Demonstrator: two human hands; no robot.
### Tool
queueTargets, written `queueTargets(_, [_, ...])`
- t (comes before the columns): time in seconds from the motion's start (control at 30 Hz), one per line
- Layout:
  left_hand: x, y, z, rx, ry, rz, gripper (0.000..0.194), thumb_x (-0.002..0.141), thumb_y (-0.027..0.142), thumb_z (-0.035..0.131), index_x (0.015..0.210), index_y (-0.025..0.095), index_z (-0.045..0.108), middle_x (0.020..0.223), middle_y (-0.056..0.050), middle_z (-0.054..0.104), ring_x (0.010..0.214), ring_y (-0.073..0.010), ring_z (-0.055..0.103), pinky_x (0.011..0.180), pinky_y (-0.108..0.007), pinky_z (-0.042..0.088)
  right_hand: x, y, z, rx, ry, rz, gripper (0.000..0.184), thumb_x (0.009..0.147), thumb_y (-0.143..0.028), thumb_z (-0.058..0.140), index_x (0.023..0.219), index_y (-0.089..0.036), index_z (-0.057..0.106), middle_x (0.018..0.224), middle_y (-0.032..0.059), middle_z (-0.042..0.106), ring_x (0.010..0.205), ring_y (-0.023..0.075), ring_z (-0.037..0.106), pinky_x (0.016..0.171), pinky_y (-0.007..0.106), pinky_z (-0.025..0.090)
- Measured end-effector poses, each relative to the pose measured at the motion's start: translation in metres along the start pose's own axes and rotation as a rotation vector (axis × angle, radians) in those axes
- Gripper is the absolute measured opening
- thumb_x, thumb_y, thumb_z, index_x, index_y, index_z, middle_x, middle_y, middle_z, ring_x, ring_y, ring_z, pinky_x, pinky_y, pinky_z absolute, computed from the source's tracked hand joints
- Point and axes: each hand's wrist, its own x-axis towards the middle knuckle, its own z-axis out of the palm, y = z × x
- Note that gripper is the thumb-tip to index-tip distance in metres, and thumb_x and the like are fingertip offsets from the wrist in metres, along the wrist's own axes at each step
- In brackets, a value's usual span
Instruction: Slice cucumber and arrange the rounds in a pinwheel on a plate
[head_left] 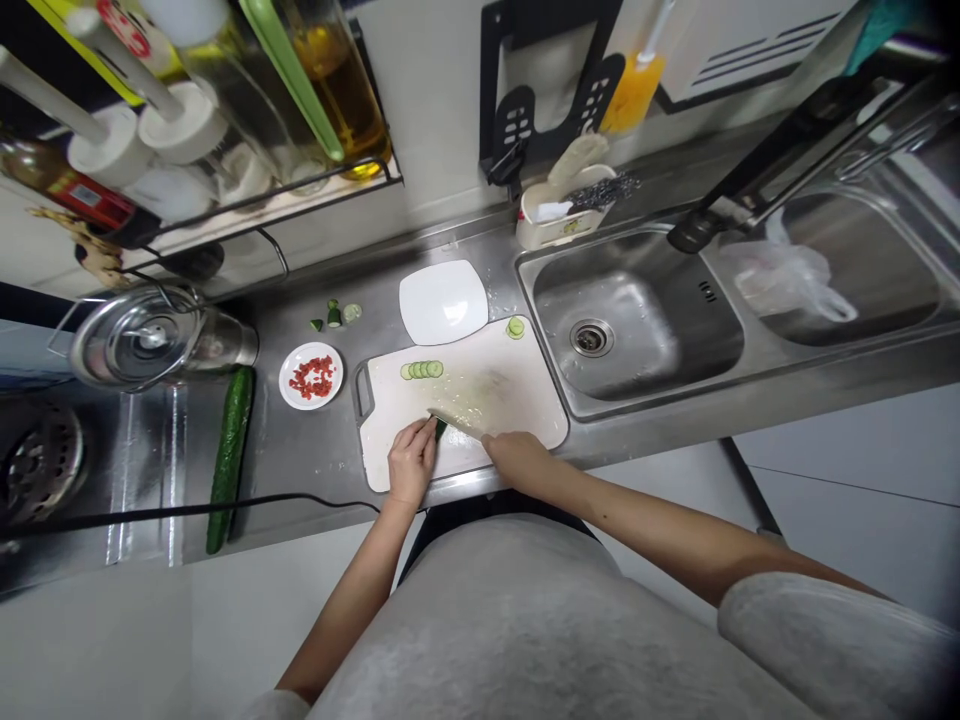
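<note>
My right hand (517,460) is closed round the handle of a kitchen knife (459,424), its blade pointing left over the white cutting board (390,440). Close to the blade tip, the fingers of my left hand (412,455) are bent together on a dark green piece of cucumber (440,428), mostly hidden by hand and knife. A row of overlapping cucumber slices (421,370) lies on the upper left of the board. A few more slices (515,327) sit at its upper right corner.
Behind the board stands a white square plate (442,300). Left of it are a small plate (292,398) of chopped red bits, cucumber ends (334,314), a whole cucumber (231,450) and a lidded pot (150,335). A black cable (300,497) crosses the counter's front; the sink (637,350) is right.
</note>
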Motion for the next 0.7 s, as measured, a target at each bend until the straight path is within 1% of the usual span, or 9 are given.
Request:
queueTargets(0.2, [0.0,-0.001,0.001,0.005,0.013,0.006,0.029,0.092,0.022,0.046,0.112,0.02,0.067,0.107,-0.008,0.068,0.1,-0.0177,0.062,0.093,-0.035,0.05,0.005,-0.003,0.005,0.011,0.011,0.017,0.029,0.085,-0.007,0.046,0.112,-0.012,0.057,0.097,0.015,0.069,0.093,0.0232,0.067,0.074,0.03,0.048])
queueTargets(0.3, [-0.001,-0.001,0.002,0.005,0.013,0.004,0.029,0.092,0.022,0.046,0.112,0.021,0.067,0.107,-0.008,0.068,0.102,-0.0181,0.062,0.092,-0.035,0.051,0.003,-0.004,0.01,0.019,0.042,0.044,0.032,0.086,-0.007,0.041,0.115,-0.012,0.056,0.098,0.0149,0.069,0.093,0.0225,0.066,0.075,0.029,0.048])
queueTargets(0.4, [-0.001,0.001,0.001,0.011,0.021,0.012,0.028,0.092,0.022,0.046,0.111,0.021,0.067,0.106,-0.008,0.068,0.1,-0.0179,0.062,0.091,-0.034,0.051,0.0,-0.005,0.013,0.025,0.08,0.07,0.032,0.088,-0.008,0.037,0.112,-0.012,0.057,0.096,0.0143,0.069,0.092,0.0226,0.067,0.074,0.03,0.047])
queueTargets(0.57, [-0.002,0.011,-0.002,0.053,0.042,0.016,0.028,0.092,0.025,0.047,0.111,0.022,0.067,0.105,-0.008,0.069,0.097,-0.018,0.062,0.088,-0.033,0.051,-0.009,-0.003,0.014,0.018,0.142,0.107,0.028,0.094,-0.021,0.035,0.109,-0.014,0.058,0.092,0.0134,0.069,0.088,0.0234,0.067,0.069,0.03,0.045])
queueTargets(0.7, [-0.004,0.017,-0.004,0.056,0.074,-0.033,0.03,0.093,0.029,0.045,0.113,0.021,0.065,0.104,-0.008,0.07,0.095,-0.0193,0.063,0.086,-0.034,0.051,-0.022,0.004,0.01,-0.001,0.236,0.156,0.029,0.095,-0.028,0.035,0.107,-0.015,0.058,0.094,0.0121,0.069,0.088,0.0234,0.065,0.072,0.03,0.042])
